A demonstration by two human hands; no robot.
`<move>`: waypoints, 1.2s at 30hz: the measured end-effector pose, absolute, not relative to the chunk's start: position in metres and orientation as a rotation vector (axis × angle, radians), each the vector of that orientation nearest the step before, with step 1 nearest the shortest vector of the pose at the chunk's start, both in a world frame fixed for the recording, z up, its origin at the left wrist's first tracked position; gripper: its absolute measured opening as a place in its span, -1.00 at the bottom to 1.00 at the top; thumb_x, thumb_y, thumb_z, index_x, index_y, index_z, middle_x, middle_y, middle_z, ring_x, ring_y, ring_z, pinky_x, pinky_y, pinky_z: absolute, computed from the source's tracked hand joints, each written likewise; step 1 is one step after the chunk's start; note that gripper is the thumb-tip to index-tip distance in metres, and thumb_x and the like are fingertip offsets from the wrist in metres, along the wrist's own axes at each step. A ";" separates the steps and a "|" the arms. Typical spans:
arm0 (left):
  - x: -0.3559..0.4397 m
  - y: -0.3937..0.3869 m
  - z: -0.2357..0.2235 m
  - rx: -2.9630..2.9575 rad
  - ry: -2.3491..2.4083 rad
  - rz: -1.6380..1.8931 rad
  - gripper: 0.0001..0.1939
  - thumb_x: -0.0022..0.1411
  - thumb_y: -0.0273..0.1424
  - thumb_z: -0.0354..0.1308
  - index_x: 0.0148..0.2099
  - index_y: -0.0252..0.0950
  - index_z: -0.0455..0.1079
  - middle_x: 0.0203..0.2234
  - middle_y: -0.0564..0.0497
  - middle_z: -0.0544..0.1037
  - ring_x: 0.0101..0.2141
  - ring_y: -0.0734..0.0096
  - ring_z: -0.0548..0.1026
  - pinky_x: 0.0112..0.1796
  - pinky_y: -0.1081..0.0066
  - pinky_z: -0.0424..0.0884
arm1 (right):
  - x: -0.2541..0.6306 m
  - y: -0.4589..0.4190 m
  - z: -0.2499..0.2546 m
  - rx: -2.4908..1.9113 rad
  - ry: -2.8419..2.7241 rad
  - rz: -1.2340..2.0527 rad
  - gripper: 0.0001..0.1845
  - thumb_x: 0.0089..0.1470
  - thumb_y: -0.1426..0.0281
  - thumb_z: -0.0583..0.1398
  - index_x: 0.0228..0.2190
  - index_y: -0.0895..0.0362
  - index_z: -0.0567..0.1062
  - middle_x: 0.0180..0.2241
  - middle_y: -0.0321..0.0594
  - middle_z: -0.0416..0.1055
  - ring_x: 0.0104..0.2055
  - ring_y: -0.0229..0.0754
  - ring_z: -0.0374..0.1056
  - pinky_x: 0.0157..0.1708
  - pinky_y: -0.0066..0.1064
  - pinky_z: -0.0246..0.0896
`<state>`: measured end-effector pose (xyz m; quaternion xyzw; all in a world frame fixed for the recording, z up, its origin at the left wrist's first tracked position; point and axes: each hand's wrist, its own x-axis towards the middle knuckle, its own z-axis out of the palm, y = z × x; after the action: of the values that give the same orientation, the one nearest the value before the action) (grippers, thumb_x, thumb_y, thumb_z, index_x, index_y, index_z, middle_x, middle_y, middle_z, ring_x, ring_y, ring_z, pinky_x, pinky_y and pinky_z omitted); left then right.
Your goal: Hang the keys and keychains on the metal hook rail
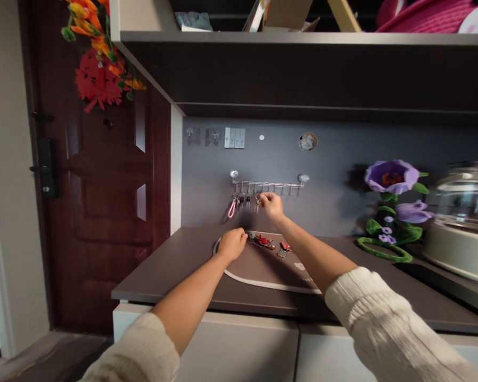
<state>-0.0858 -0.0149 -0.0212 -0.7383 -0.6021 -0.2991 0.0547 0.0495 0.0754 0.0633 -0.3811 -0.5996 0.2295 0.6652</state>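
Observation:
My right hand (271,206) is raised at the hook rail (269,184) on the grey wall, thumb and fingers pinching a ring of keys (257,204) just below the hooks. Whether the ring is on a hook I cannot tell. To its left, several keys (241,200) and a pink strap (231,208) hang from the rail. My left hand (233,244) is low over the left part of the brown mat (258,273), its fingers curled; what is in them, if anything, is hidden. Beside its fingertips lie keys with red trinkets (264,241). Farther right is a red keyring (286,247), partly behind my right forearm.
The mat lies on a dark countertop (171,265) over white cabinets. At the right stand a purple fabric flower (392,178) and a clear-domed appliance (466,212). A loaded shelf (302,38) overhangs the counter. At the left is a dark red door (115,212).

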 end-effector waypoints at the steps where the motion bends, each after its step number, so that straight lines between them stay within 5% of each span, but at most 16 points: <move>1: -0.086 -0.015 -0.021 -2.240 -1.834 -0.906 -0.71 0.23 -0.29 -0.17 -0.24 -0.24 0.36 -0.32 -0.02 0.51 -0.29 0.41 0.44 -0.32 0.47 0.22 | 0.048 0.078 0.067 -0.872 -1.344 0.510 -0.86 -0.09 0.40 0.09 -0.46 0.20 0.41 -0.50 -0.26 0.40 -0.59 -0.38 0.24 -0.48 -0.49 0.25; 18: -0.088 -0.009 -0.025 -2.256 -1.776 -0.914 -0.70 0.22 -0.29 -0.17 -0.28 -0.23 0.37 -0.35 -0.05 0.52 -0.32 0.35 0.45 -0.35 0.43 0.23 | 0.035 0.120 0.080 -1.095 -1.290 0.310 -0.83 -0.10 0.48 0.09 -0.51 0.23 0.49 -0.62 -0.20 0.41 -0.55 -0.26 0.36 -0.39 -0.43 0.26; 36: -0.090 -0.008 -0.025 -2.230 -1.835 -0.952 -0.76 0.21 -0.31 -0.12 -0.27 -0.24 0.35 -0.33 -0.04 0.49 -0.32 0.40 0.42 -0.32 0.45 0.24 | 0.041 0.115 0.058 -1.028 -1.229 0.443 -0.90 -0.12 0.50 0.11 -0.50 0.19 0.44 -0.61 -0.29 0.36 -0.63 -0.36 0.28 -0.54 -0.52 0.27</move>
<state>-0.0901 -0.0078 -0.0248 -0.7324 -0.6027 -0.3125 0.0505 0.0410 0.1148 0.0580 -0.4570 -0.5460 0.1967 0.6740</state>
